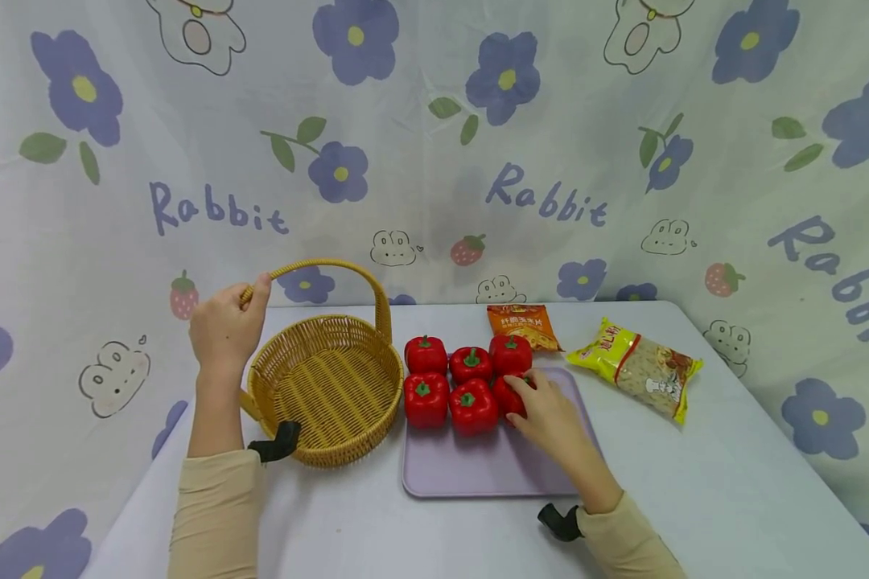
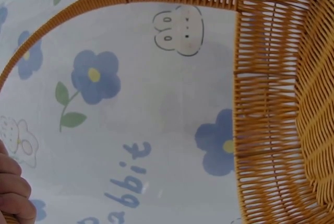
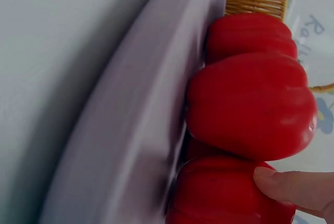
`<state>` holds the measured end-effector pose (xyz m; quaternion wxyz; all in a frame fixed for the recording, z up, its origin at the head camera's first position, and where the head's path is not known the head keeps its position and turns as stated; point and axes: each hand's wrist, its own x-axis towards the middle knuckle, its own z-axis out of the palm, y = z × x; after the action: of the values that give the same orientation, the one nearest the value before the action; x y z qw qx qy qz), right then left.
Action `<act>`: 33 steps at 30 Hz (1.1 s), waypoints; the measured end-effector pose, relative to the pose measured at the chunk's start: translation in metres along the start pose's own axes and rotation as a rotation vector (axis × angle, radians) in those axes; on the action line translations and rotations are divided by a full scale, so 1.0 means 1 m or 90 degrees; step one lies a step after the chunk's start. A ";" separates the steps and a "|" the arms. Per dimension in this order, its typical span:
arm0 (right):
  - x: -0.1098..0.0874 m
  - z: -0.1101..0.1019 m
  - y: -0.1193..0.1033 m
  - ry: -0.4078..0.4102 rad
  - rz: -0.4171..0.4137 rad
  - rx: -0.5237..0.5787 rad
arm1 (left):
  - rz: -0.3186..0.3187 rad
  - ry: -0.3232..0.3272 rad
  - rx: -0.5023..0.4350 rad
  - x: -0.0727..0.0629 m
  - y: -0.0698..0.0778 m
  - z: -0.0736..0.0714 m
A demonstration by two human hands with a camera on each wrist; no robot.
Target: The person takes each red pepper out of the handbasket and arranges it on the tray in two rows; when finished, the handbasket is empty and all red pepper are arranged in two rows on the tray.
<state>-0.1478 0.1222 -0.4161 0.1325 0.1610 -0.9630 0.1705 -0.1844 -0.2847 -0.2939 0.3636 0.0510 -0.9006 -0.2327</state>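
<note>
My left hand (image 1: 226,328) grips the arched handle (image 1: 326,264) of a yellow-brown wicker basket (image 1: 398,394) at the left of the table. In the left wrist view, curled fingers (image 2: 15,192) hold that handle low at the left edge. Several red bell peppers (image 1: 474,408) sit in two rows on a pale purple tray (image 1: 471,474). My right hand (image 1: 550,414) holds the front-right bell pepper (image 1: 505,396) between thumb and fingers, partly covering it. In the right wrist view a fingertip (image 3: 266,174) presses on this pepper, beside its neighbours.
Behind the peppers lies an orange snack packet (image 1: 525,326). A yellow, partly clear food bag (image 1: 640,370) rests right of the tray. A patterned cloth (image 1: 420,161) hangs behind the white table (image 1: 376,531).
</note>
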 end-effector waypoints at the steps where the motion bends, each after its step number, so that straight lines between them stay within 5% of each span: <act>1: 0.000 0.002 0.000 -0.002 0.004 0.000 | 0.001 0.002 0.000 0.000 0.000 0.000; 18: -0.004 0.008 0.003 -0.013 0.018 0.032 | -0.011 0.000 0.001 -0.002 0.002 -0.003; 33: -0.005 -0.030 0.008 -0.056 -0.022 0.103 | -0.033 0.044 -0.019 -0.009 0.002 0.003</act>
<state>-0.1399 0.1421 -0.3928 0.0793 0.1955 -0.9480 0.2382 -0.1792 -0.2797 -0.3005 0.3893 0.0770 -0.8821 -0.2538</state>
